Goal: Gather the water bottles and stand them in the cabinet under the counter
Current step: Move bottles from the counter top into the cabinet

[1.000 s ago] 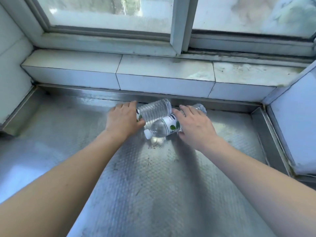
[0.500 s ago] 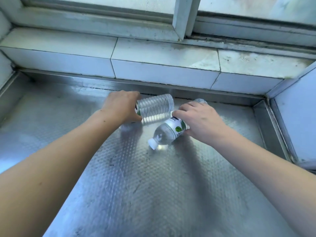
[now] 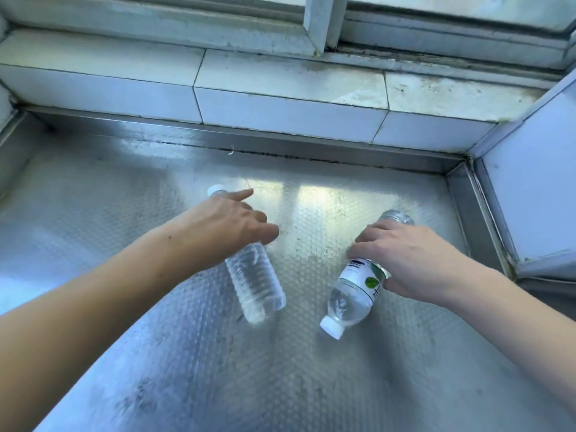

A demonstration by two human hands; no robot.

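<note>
A: How is the left hand (image 3: 230, 226) set?

B: It is laid over the neck end of the unlabelled bottle (image 3: 254, 285), with the fingers stretched out nearly straight. Nothing is gripped; the bottle is only touched from above. Its cap (image 3: 216, 190) is pointed toward the back edge of the bench (image 3: 311, 385).

A: And the right hand (image 3: 408, 260)?

B: The labelled bottle (image 3: 355, 291) is clasped round its middle, with fingers curled over it. Its white cap (image 3: 332, 327) is pointed toward the front edge, its base toward the back right corner.

A: Where are the two bottles placed?

B: Both are lying on their sides near the middle of the bench, apart from each other. The cabinet is not shown.

A: What could go wrong?

B: The unlabelled bottle could be rolled away under a flat hand, since round, smooth plastic is poorly held on embossed steel. A roll toward the front edge could end in a fall. The labelled bottle could be let slip if it were lifted off balance, because water appears to be inside and would shift. Thin walls may also be squeezed inward.
</note>
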